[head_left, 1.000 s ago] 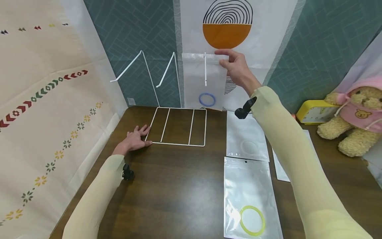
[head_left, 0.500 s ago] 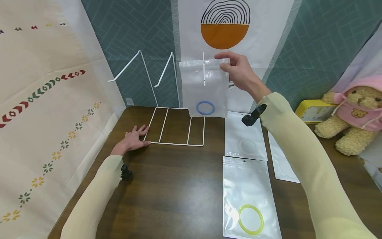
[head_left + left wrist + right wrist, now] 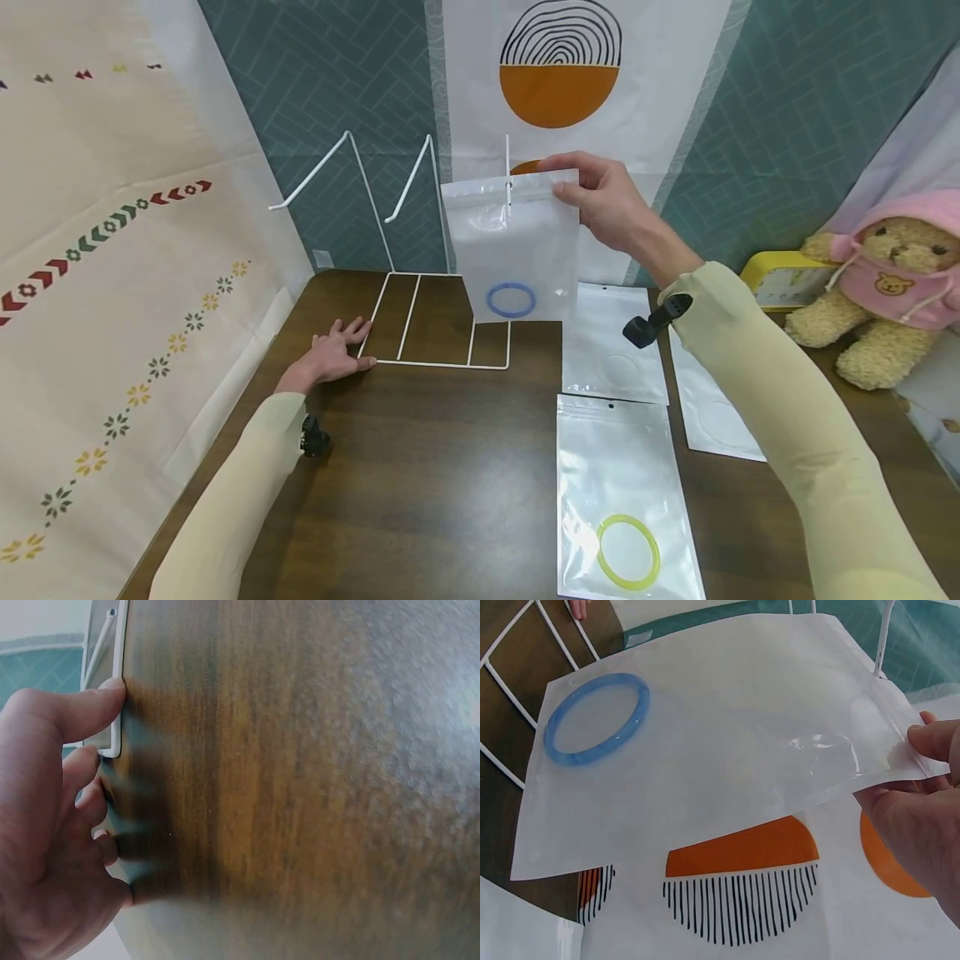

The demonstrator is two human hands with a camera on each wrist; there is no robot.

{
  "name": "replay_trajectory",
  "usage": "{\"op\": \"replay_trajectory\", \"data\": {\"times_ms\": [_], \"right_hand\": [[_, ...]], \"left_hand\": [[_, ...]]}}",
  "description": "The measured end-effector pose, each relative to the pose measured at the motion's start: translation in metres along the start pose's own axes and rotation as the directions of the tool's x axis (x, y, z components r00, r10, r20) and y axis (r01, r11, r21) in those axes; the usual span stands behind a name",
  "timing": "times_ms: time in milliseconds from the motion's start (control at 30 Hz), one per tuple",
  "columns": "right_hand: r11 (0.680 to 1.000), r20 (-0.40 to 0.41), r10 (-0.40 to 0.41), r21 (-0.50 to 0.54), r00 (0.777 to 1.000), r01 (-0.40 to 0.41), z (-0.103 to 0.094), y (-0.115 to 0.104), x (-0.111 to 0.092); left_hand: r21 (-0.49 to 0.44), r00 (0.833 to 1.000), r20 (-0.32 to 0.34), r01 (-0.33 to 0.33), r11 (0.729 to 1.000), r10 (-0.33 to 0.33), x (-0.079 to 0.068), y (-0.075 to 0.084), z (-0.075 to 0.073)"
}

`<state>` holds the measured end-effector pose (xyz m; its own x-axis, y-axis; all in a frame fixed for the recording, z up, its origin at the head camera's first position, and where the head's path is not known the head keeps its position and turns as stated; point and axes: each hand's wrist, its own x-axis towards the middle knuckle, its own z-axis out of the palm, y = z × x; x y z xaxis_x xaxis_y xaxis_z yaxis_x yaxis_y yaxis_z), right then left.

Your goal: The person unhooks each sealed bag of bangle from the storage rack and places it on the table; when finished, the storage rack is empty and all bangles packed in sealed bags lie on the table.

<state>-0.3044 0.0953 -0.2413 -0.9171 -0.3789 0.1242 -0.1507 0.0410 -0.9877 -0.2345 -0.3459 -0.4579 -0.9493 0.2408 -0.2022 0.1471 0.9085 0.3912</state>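
Note:
My right hand [image 3: 611, 204] pinches the top right corner of a white zip bag [image 3: 551, 242] between thumb and fingers. A blue bangle [image 3: 596, 720] shows through the bag's lower part. In the head view, a white prong of the wire rack [image 3: 442, 365] meets the bag's top at a small hole, its tip showing in front. The bag hangs tilted, its lower edge toward me. My left hand [image 3: 333, 354] lies with spread fingers at the rack base's front left corner; in the left wrist view, the thumb rests on the front bar [image 3: 118, 652].
A silver bag with a yellow bangle [image 3: 628, 552] lies front right on the table [image 3: 420, 483]. Behind it lies another bag [image 3: 615, 333], and a third [image 3: 716, 408] lies under my right forearm. A yellow clock [image 3: 787, 279] and teddy bear [image 3: 892, 292] stand at right. Two bare prongs [image 3: 408, 179] jut out at left.
The bag with the blue bangle has come forward and down along the prong with my right hand, its lower edge swinging toward me. The left hand stays at the rack's corner.

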Motion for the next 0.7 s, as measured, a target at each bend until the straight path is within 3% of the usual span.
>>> {"op": "replay_trajectory", "data": {"times_ms": [500,700], "right_hand": [[0.999,0.032,-0.043,-0.021,0.999,0.044,0.009,0.001,-0.036],[0.997,0.047,-0.053,0.050,0.998,0.050,0.010,-0.002,-0.053]], "left_hand": [[-0.007,1.000,-0.007,0.008,1.000,-0.008,0.002,-0.002,0.002],[-0.003,1.000,-0.002,0.009,1.000,-0.009,0.002,-0.002,0.002]]}}
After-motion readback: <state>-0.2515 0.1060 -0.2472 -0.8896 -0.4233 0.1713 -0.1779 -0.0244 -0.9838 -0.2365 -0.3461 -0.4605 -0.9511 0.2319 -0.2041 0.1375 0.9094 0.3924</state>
